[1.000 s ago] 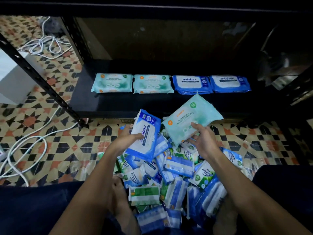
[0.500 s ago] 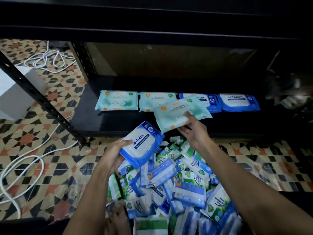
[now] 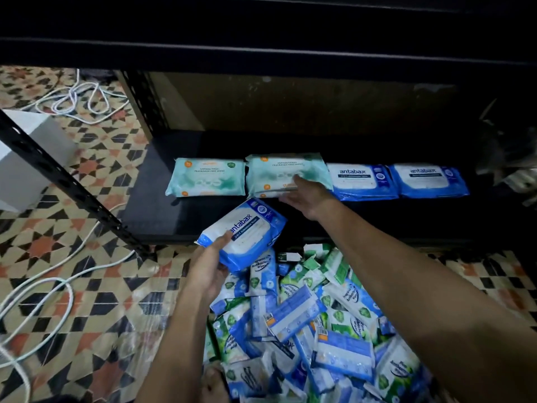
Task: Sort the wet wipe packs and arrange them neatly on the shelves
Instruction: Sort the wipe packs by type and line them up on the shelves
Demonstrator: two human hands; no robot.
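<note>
The right hand (image 3: 305,196) is laying a teal pack (image 3: 287,173) on top of the second teal pack in the row on the bottom shelf (image 3: 162,210) — fingers (image 3: 299,181) spread flat, pressing it, not curled round it. The pack's long axis is running left to right, in line with its neighbours, label up. The left hand (image 3: 209,267) is gripping a blue antabax pack (image 3: 247,234) by its near end, above the heap of packs (image 3: 305,315) on the floor — tilted, long axis pointing diagonally up toward the shelf. These packs look soft, light and slick; probably best held across the short edges.
</note>
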